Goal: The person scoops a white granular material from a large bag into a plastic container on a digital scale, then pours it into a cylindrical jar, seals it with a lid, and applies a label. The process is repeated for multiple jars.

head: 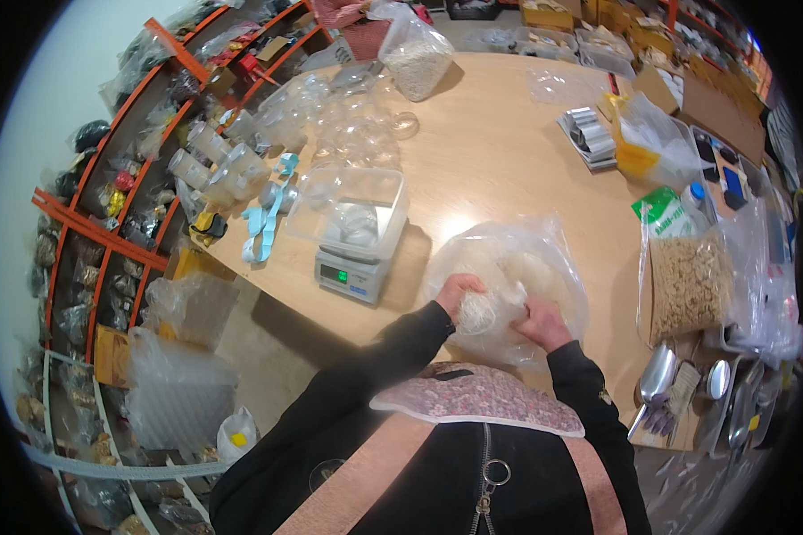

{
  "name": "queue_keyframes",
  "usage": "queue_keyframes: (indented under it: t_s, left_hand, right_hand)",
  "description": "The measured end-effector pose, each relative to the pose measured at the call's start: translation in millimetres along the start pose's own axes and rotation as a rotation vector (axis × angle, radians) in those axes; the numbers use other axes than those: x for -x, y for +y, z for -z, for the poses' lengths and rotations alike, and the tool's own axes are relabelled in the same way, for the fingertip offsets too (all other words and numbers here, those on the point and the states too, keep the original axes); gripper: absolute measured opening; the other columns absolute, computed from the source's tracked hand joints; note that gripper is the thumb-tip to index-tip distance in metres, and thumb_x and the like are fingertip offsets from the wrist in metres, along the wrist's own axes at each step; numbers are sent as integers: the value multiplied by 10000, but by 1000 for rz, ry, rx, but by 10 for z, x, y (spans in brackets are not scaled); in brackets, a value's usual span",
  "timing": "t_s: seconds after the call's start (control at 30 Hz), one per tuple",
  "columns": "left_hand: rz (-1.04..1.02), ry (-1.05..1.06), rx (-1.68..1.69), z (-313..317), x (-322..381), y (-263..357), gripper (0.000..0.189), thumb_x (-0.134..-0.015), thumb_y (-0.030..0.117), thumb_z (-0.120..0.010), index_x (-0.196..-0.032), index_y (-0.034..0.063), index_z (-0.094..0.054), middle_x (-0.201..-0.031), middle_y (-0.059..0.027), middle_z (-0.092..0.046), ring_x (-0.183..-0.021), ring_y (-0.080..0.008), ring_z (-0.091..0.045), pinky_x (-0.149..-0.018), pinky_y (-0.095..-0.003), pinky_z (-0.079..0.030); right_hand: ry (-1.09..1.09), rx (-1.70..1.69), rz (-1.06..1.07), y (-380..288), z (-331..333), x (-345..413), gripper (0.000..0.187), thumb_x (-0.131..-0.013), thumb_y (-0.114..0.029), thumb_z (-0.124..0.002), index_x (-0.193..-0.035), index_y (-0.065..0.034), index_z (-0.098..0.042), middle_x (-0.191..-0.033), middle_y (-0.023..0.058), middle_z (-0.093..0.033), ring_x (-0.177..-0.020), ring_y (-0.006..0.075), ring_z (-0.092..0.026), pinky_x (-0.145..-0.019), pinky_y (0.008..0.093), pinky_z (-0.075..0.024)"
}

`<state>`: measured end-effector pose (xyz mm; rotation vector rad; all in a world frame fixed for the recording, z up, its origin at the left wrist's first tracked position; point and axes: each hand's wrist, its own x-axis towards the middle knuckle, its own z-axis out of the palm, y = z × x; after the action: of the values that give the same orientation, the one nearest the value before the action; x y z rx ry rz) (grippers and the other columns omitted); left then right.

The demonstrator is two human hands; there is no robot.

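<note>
A large clear plastic bag [549,267] with pale contents lies on the wooden table before me. My left hand [460,293] grips a bunch of white, thread-like material [476,314] at the bag's near left part; whether film covers that bunch, I cannot tell. Gathered plastic of the bag is pinched in my right hand [542,322], just to the right. Left of the bag stands a digital scale [351,275] with a lit green display. A clear plastic tub [391,214] rests on its platform, above the display.
Clear round containers [354,127] and blue label strips [261,231] lie at the left. A filled bag [418,63] stands at the far edge near another person [361,30]. At the right are a bag of tan chunks [686,287], metal scoops [657,374] and gloves [672,401].
</note>
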<state>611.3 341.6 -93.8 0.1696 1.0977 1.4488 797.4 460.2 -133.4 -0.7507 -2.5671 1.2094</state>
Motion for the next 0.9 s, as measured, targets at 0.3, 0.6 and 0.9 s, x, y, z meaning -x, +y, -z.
queue_keyframes:
  t_s: [0.3,0.6,0.9]
  left_hand:
    - [-10,35,172,190,-48,238,144,-695,145,-548,-754,17,-578,-741,-144,-613,-647,-311,-636,-633,-437,-555]
    - [129,-89,312,101,-154,187,575,-718,290,-526,-1197,-28,-512,-1001,-199,-630,-854,-334,-631,-758,-453,-520]
    - [139,-204,298,99,-34,287,606,-692,251,-538,-1213,-54,-486,-1080,-229,-596,-860,-345,-617,-761,-463,-511]
  right_hand:
    - [207,185,-48,166,64,101,227,-668,-165,-573,-864,-52,-595,-815,162,-609,-833,347,-565,-767,439,-429]
    - [385,87,178,-266,-104,-4,651,-639,-305,-717,-1183,-6,-522,-1000,209,-598,-988,393,-547,-865,419,-426]
    - [196,-25,-138,-16,-271,-14,426,-687,-210,-650,-1052,-5,-571,-937,237,-618,-941,381,-585,-827,409,-464]
